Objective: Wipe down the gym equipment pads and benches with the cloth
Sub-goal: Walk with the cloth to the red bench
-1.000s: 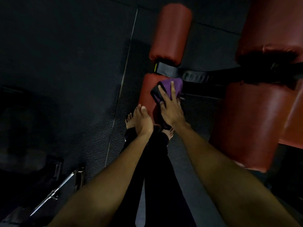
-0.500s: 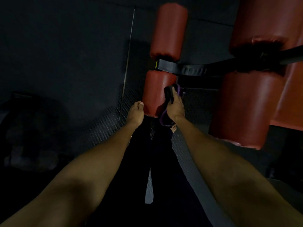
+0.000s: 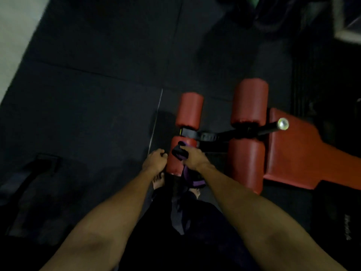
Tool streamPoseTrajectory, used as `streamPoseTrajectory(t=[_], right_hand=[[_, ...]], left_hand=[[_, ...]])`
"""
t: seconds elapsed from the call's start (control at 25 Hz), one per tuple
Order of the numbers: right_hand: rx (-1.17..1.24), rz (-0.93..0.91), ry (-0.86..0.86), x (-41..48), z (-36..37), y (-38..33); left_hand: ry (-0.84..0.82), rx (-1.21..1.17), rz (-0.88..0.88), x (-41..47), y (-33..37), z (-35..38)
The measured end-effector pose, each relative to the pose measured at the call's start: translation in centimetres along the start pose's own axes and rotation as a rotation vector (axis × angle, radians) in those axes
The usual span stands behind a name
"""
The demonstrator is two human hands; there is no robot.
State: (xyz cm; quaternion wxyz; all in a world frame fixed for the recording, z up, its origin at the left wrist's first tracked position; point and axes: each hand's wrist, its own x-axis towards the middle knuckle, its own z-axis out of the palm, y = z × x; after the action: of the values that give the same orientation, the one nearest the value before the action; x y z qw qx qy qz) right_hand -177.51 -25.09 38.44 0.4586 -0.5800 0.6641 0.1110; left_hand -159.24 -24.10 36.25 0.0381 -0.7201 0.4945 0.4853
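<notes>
My right grip (image 3: 192, 158) is closed around the purple cloth (image 3: 178, 153) and presses it onto the near red roller pad (image 3: 174, 167). A loose tail of cloth hangs toward 6 o'clock. My left grip (image 3: 155, 161), fingers curled, sits at the pad's 9 o'clock, and I cannot tell whether it holds the pad. A second roller (image 3: 190, 110) lies at 12 o'clock. Two larger rollers (image 3: 246, 163) and the red bench (image 3: 293, 149) lie at 3 o'clock, over the black floor (image 3: 88, 94).

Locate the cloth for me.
The cloth sits centre of the head view, gripped by the right hand against the nearest red roller pad, tail hanging below.
</notes>
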Motion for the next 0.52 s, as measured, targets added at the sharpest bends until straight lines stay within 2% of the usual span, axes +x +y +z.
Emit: streamPoseTrajectory(t=[0.28, 0.4, 0.52], right_hand=[[-0.304, -0.303, 0.004, -3.5, -6.0, -4.4], [-0.453, -0.403, -0.018, -4.2, -6.8, -5.1], [-0.573, -0.489, -0.122, -6.5, -5.3, -6.6]], left_hand=[[0.175, -0.068, -0.050, -5.4, 2.7, -3.8], [0.284, -0.163, -0.157, -8.9, 2.6, -3.3], [0.374, -0.276, -0.281, -13.7, 1.0, -0.8]])
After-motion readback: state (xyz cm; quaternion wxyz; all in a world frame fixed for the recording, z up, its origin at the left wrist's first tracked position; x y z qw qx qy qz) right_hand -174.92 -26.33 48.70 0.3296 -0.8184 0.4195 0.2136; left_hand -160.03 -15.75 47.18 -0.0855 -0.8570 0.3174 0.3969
